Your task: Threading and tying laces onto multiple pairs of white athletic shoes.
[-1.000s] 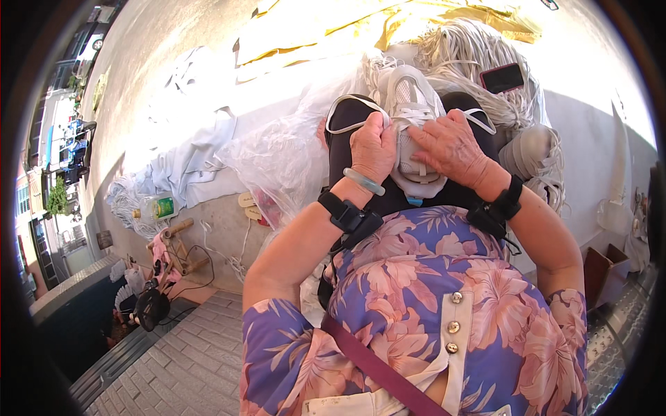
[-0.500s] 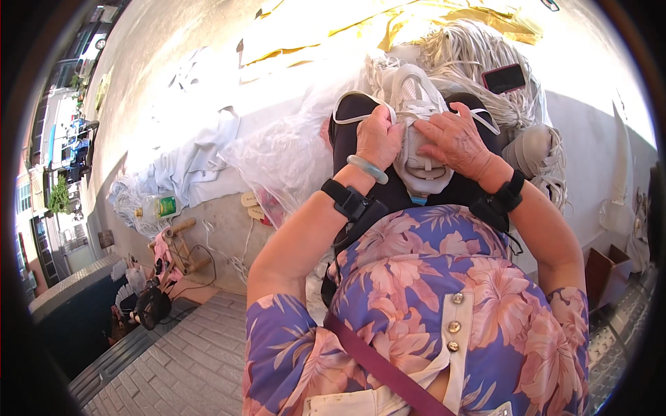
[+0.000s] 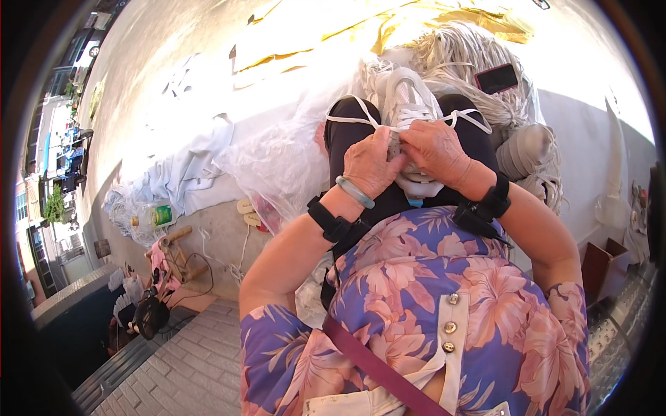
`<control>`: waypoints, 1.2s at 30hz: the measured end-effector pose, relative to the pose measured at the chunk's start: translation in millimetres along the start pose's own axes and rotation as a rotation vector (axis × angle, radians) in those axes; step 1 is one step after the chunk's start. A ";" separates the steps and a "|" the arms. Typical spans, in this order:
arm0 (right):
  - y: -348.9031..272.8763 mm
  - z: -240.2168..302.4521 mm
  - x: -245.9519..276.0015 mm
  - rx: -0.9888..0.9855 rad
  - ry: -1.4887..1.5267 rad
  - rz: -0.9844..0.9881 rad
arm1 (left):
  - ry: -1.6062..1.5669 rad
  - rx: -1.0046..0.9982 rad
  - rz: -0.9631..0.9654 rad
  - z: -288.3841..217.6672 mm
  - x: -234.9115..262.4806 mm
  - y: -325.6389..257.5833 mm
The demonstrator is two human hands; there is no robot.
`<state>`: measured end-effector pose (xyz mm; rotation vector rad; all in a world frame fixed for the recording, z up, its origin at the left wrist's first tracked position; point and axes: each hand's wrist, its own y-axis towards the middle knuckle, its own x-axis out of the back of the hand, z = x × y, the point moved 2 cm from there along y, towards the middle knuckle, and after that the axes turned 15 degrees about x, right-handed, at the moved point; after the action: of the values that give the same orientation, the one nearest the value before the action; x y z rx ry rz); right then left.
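A pale sneaker (image 3: 411,97) rests on my lap between my dark-clad knees, its toe pointing away from me. White shoelace (image 3: 355,119) loops out from the sneaker to both sides, over each knee. My left hand (image 3: 373,161) pinches the lace at the left of the sneaker's upper part, thumb and forefinger together. Close beside it, my right hand (image 3: 438,151) has its fingertips bent together on the lace over the same part. Both hands cover the middle of the sneaker, and the lacing under the fingers is hidden.
Big bundles of pale laces (image 3: 458,52) lie beyond my knees, with a phone (image 3: 497,79) on them. More wound laces (image 3: 525,152) stand at the right. Clear plastic (image 3: 267,156), pale blue cloth (image 3: 194,166) and a bottle (image 3: 161,215) lie left. A brown box (image 3: 602,267) sits far right.
My right hand has closed from spread fingers to a pinch on the lace. My left hand has shifted slightly toward me, and the lace loops now stretch out more on both sides.
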<state>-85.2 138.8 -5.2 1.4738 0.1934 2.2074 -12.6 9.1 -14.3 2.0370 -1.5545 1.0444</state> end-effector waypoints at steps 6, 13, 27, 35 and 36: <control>1.1 -6.2 -4.0 -0.135 0.082 0.067 | -0.121 0.083 0.051 5.6 -2.2 -1.6; 8.0 -8.0 -8.8 -0.182 0.039 0.164 | -0.210 0.079 0.084 9.6 -1.8 4.0; -34.1 9.3 54.7 0.230 -0.106 0.043 | -0.104 -0.088 -0.016 9.9 -5.7 -6.4; -241.1 -42.4 105.5 -0.608 0.016 -0.161 | -0.151 -0.151 -0.041 2.3 -3.8 -5.2; -238.4 -36.3 106.0 -0.593 0.008 -0.126 | -0.159 -0.160 -0.040 1.6 -2.0 -5.6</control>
<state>-77.3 401.7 -19.9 1.0866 -0.3321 1.9354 -7.1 11.2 -16.0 2.0735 -1.6115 0.7335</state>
